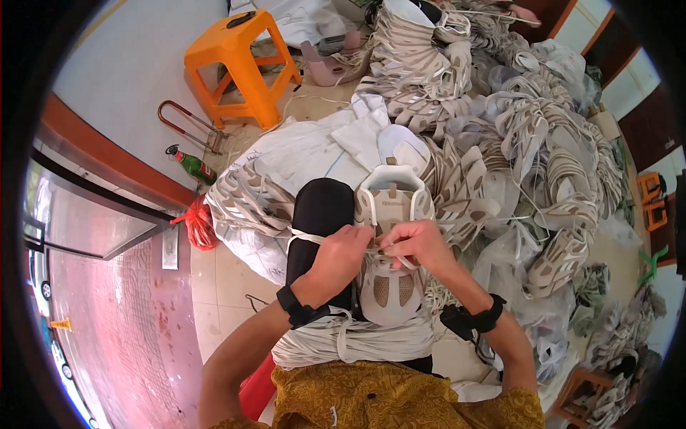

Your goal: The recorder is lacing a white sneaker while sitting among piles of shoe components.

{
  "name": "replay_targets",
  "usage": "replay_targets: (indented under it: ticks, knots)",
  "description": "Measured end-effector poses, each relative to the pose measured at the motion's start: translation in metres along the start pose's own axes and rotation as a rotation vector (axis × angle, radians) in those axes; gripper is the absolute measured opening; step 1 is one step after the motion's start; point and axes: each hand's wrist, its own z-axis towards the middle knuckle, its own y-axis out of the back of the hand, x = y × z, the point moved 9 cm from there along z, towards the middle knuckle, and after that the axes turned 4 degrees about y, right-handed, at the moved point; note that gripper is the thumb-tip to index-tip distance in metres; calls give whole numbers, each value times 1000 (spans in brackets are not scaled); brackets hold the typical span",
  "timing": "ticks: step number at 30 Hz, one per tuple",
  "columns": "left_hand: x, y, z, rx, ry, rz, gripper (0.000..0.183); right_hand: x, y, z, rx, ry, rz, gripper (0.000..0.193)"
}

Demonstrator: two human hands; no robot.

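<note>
A beige and white shoe upper (389,293) lies in front of me, its heel opening away from me and its toe towards me. My left hand (343,252) is closed in a pinch on a pale shoelace (301,234) at the upper's eyelets. From the other side my right hand (420,247) pinches the lace too, thumb and forefinger together over the tongue. Part of the lace runs left across a long, rounded black shape (323,200), possibly my covered leg. A thick bundle of white laces (357,337) rests across my lap, just below the toe.
Stacked shoe uppers (421,71) pile up ahead and to the right, some among clear plastic bags (500,264). A white sack (300,154) lies ahead left, near an orange stool (239,64), a green bottle (191,166) and a red bag (199,223). A glass door (93,207) stands left.
</note>
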Motion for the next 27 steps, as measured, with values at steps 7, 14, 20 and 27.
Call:
replay_targets:
  ticks: [7,14,20,27]
  knots:
    - [-26,-10,9,178,-160,426,15,19,-1,-11,41,162,-44,11]
    - [4,-29,31,697,185,219,17,-4,60,-24,-172,65,115,13]
    - [-1,-30,34,589,130,310,11,8,53,-28,-257,468,-291,14]
    - [-64,-14,40,399,-367,316,7,25,45,-46,-298,666,-654,13]
